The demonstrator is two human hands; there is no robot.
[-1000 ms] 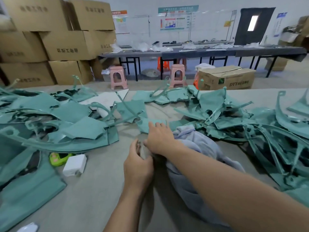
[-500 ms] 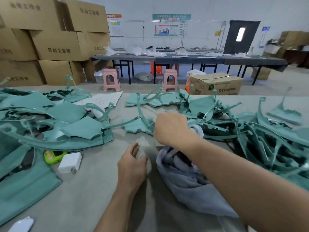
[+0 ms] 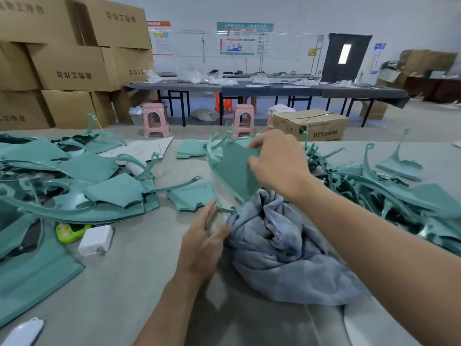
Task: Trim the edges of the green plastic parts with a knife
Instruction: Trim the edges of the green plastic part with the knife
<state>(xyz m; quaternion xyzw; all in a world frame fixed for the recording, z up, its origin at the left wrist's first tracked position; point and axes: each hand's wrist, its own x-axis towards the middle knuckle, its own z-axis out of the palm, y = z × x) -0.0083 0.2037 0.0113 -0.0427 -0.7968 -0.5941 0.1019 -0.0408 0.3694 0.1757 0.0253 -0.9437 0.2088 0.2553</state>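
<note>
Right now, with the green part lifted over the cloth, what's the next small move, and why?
Probably bring the left hand up to take the lower edge of the flat green plastic part. The right hand pinches it alone, raised above the crumpled grey-blue cloth, and the left hand's open fingers sit just below its thin trailing strip. No knife is visible, so steadying the part likely comes before trimming.

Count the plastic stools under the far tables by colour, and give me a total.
Pink stools: 2, one on the left and one nearer the middle
Orange stools: 1, partly hidden behind the table legs
Total: 3
</note>
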